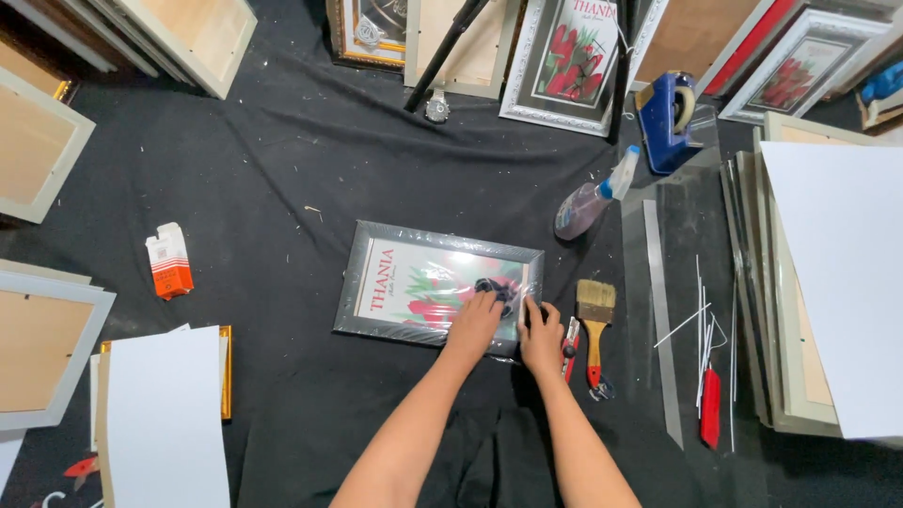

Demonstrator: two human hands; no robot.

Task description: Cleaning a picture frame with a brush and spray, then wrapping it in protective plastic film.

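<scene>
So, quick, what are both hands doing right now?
Left hand: open, flat on the wrapped picture frame.
Right hand: fingers pressing the frame's right edge; grip cannot be told.

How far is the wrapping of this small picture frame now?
Done: clear film already covers the grey picture frame lying on the black cloth. In hand: the left hand presses the film on the front, and the right hand holds it at the right edge. Left: probably fixing that edge; the blue tape dispenser stands apart, untouched.
</scene>
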